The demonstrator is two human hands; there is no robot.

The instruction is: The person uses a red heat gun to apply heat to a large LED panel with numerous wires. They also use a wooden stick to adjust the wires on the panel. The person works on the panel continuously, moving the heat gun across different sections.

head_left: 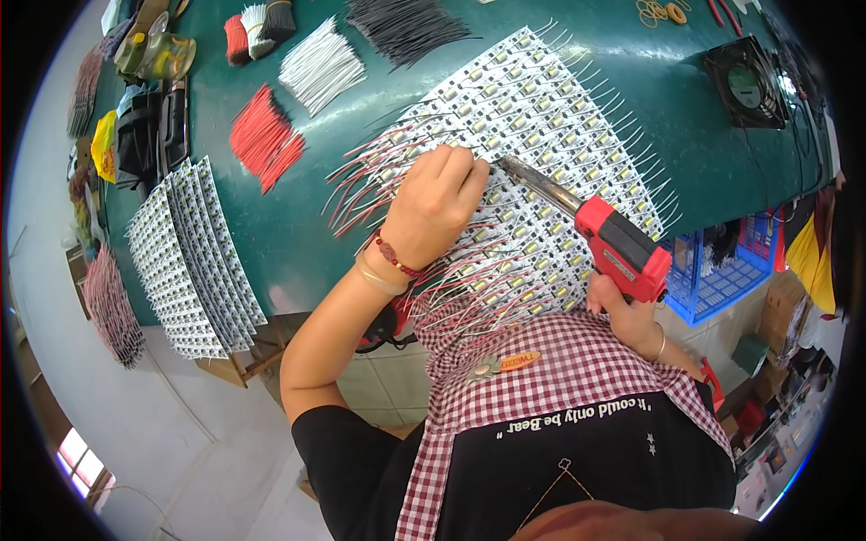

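Note:
A large white sheet of circuit boards [577, 117], with rows of small yellowish parts, lies slanted across the table edge in front of me. Red, white and black wires [361, 180] stick out along its left side, and pale wires fringe its right side. My left hand [437, 200] rests over the sheet, fingers pinched together; whatever is between them is hidden. In my right hand [621, 311] is a red and black soldering gun [624, 248]. Its metal tip points up and left and reaches the boards just beside my left fingertips.
Bundles of red wires [267, 140], white wires [322, 68] and black wires [406, 29] lie on the green table [316, 239]. More board sheets [194, 261] overhang its left edge. A black fan [744, 83] stands at right, above a blue plastic crate [722, 270].

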